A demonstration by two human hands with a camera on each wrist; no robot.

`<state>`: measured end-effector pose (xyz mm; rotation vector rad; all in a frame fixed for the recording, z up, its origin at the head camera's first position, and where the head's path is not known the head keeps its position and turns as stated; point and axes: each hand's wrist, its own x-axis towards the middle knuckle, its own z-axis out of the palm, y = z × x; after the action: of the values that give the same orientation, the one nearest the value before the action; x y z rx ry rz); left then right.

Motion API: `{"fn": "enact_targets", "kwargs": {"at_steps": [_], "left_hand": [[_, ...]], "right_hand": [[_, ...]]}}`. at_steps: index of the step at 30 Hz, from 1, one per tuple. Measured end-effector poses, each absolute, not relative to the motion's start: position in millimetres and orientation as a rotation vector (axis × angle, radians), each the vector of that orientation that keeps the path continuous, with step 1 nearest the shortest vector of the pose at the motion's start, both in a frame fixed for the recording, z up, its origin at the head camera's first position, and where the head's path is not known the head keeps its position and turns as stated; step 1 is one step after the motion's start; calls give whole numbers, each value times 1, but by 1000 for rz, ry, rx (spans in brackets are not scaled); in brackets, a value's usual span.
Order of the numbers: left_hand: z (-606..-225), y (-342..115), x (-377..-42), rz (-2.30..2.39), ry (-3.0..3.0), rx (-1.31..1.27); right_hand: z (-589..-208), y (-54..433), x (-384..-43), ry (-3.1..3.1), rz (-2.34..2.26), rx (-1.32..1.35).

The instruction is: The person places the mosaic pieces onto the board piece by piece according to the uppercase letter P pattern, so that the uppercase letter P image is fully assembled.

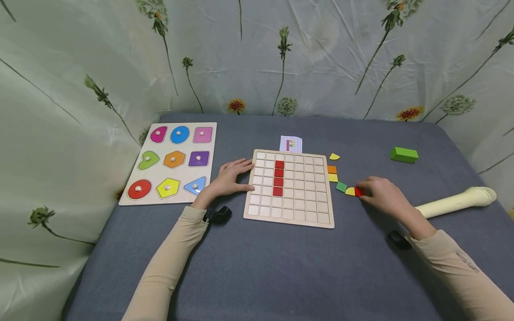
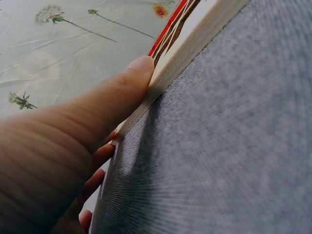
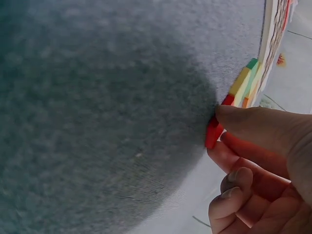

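Note:
A wooden grid board (image 1: 288, 214) lies in the middle of the table, with several red square tiles (image 1: 278, 182) in one column. My left hand (image 1: 228, 179) rests at its left side, thumb and fingers spread along the edge; the left wrist view shows the thumb (image 2: 131, 80) against the frame. Right of the board, my right hand (image 1: 381, 196) pinches a red tile (image 3: 212, 132) between thumb and index finger. Beside that tile sit a yellow rounded tile (image 1: 350, 191) and a green square tile (image 1: 341, 187). Orange (image 1: 332, 169) and yellow (image 1: 333, 178) tiles lie along the board's right edge.
A printed pattern card (image 1: 291, 143) shows behind the board, near a yellow quarter-round tile (image 1: 334, 157). At left lies a knobbed shape puzzle (image 1: 182, 171). A green block (image 1: 404, 154) and a cream-coloured stick with a rounded end (image 1: 458, 201) are at right.

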<state>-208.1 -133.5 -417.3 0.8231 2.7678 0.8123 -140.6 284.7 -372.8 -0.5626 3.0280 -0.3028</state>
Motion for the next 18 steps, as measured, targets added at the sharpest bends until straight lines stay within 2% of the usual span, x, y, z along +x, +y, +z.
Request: {"fn": "enact_targets", "kwargs": {"at_steps": [18], "left_hand": [[-419, -133, -209, 819, 2771, 816]], "right_hand": [[-368, 284, -136, 3057, -308, -555]]}}
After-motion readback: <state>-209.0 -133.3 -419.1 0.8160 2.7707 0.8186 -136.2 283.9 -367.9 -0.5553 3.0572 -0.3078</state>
